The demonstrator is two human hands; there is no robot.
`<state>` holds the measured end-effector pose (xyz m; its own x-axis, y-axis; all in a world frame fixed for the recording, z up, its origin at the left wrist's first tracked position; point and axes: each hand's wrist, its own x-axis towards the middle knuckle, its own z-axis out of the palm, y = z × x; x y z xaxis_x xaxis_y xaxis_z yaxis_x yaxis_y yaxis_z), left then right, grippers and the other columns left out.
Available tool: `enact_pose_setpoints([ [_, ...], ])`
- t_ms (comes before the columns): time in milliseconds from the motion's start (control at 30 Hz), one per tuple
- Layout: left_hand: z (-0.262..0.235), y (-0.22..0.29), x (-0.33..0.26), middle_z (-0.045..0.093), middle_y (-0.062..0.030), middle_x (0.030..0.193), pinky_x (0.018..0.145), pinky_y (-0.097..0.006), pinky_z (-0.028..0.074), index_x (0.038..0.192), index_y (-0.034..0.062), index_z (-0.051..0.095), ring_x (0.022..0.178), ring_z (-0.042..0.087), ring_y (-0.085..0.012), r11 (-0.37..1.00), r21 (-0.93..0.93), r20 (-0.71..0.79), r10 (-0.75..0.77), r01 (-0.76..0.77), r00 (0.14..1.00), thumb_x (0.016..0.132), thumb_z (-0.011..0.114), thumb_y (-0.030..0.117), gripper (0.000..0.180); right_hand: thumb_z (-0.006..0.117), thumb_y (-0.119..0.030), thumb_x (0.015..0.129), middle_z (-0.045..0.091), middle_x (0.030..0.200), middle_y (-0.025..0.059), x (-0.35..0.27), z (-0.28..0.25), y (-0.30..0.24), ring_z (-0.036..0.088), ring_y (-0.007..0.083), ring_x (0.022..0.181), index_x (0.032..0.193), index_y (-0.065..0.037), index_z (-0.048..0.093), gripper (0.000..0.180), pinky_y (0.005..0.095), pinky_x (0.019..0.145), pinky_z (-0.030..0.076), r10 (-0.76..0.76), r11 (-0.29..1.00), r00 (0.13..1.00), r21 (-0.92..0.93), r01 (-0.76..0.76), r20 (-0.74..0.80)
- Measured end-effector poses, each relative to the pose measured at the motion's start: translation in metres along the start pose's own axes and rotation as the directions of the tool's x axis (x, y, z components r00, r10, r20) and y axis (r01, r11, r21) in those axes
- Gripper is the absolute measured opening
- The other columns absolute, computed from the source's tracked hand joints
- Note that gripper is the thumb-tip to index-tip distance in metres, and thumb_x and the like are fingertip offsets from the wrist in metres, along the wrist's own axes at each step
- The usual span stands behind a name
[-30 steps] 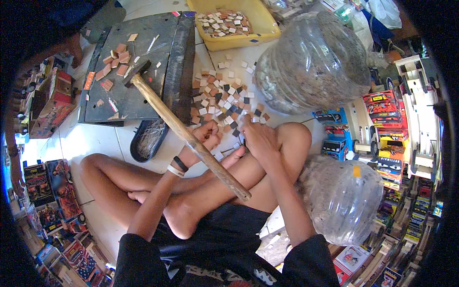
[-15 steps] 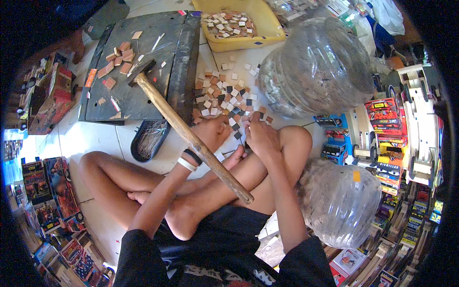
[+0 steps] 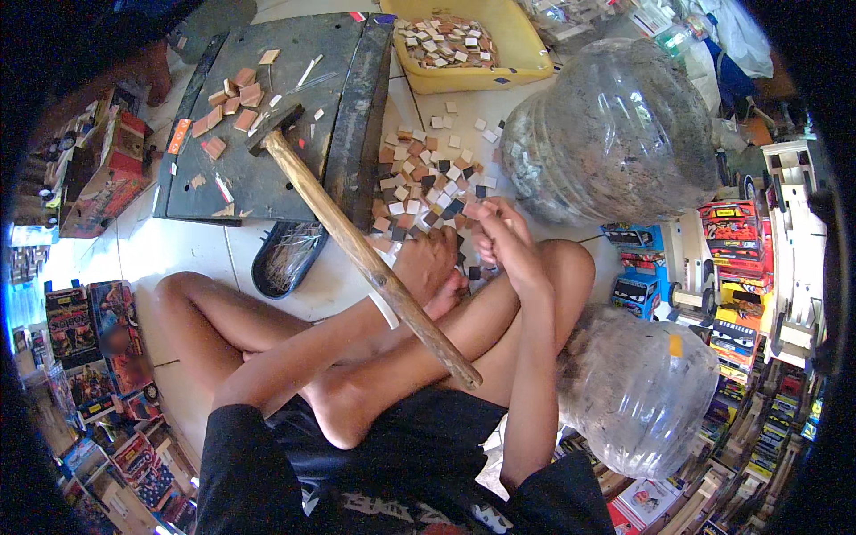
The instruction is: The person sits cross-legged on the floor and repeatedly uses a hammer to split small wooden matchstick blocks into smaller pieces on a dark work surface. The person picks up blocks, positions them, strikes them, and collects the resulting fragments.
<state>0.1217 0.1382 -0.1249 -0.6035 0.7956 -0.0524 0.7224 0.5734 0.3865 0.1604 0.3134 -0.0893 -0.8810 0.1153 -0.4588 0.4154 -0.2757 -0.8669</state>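
Small square tiles [image 3: 413,207] in white, tan, brown and black lie scattered on the floor in front of my crossed legs. My left hand [image 3: 430,265] is closed low at the near edge of this spread; its fingers hide whatever is in them. Just to its right, my right hand [image 3: 506,236] is raised slightly, its fingers pinched around a small brown tile [image 3: 472,208]. A hammer [image 3: 357,248] with a long wooden handle rests its head on a black board [image 3: 267,183], and the handle slants across in front of my left forearm toward my lap.
A yellow basin [image 3: 473,80] at the back holds many similar tiles. Thicker brown pieces [image 3: 241,96] sit on the board. A dark tray of nails [image 3: 287,259] is beside it. Large clear plastic containers [image 3: 615,134] stand at the right, near wooden toy trucks [image 3: 736,241].
My left hand has shifted right and nearer, its forearm now lower behind the handle. My right hand has lifted from the tiles and moved slightly right. The whole view has shifted a little.
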Motion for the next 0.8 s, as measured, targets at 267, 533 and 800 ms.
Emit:
enact_pose_setpoints([
  [267,-0.004,0.010,-0.003,0.059,-0.0148,0.093,0.072,-0.040,0.051,0.097,-0.0047,0.064,0.089,0.062,-0.0302,0.983,0.165,-0.032,0.090,-0.083,0.995,0.082,0.072,0.040,0.047,0.059,-0.037,0.101,0.035,0.064,-0.0037,-0.010,-0.002,-0.020,0.033,0.0088,0.055,0.095,-0.011,0.050,0.027,0.0255,0.049,0.030,-0.428,0.649,0.770,0.754,-0.102,0.473],
  [533,-0.008,0.007,-0.002,0.066,-0.0184,0.087,0.062,-0.042,0.054,0.100,-0.0024,0.060,0.077,0.068,-0.0325,0.998,0.047,0.056,0.045,-0.048,0.997,0.088,0.070,0.038,0.043,0.059,-0.028,0.092,0.040,0.070,-0.0022,0.009,-0.004,-0.015,0.041,0.0115,0.065,0.080,-0.013,0.042,0.025,0.0253,0.052,0.037,-0.338,0.549,0.926,0.835,0.049,0.168],
  [800,-0.016,-0.038,-0.011,0.056,-0.0121,0.071,0.053,-0.042,0.050,0.100,0.0010,0.054,0.055,0.058,-0.0237,0.815,-0.578,-0.131,-0.045,-0.039,0.990,0.104,0.060,0.032,0.032,0.064,-0.021,0.094,0.062,0.089,0.0041,0.007,-0.004,-0.013,0.056,0.0138,0.076,0.114,-0.005,0.065,0.025,0.0246,0.058,0.043,-0.185,0.702,0.968,0.667,0.250,-0.168],
])
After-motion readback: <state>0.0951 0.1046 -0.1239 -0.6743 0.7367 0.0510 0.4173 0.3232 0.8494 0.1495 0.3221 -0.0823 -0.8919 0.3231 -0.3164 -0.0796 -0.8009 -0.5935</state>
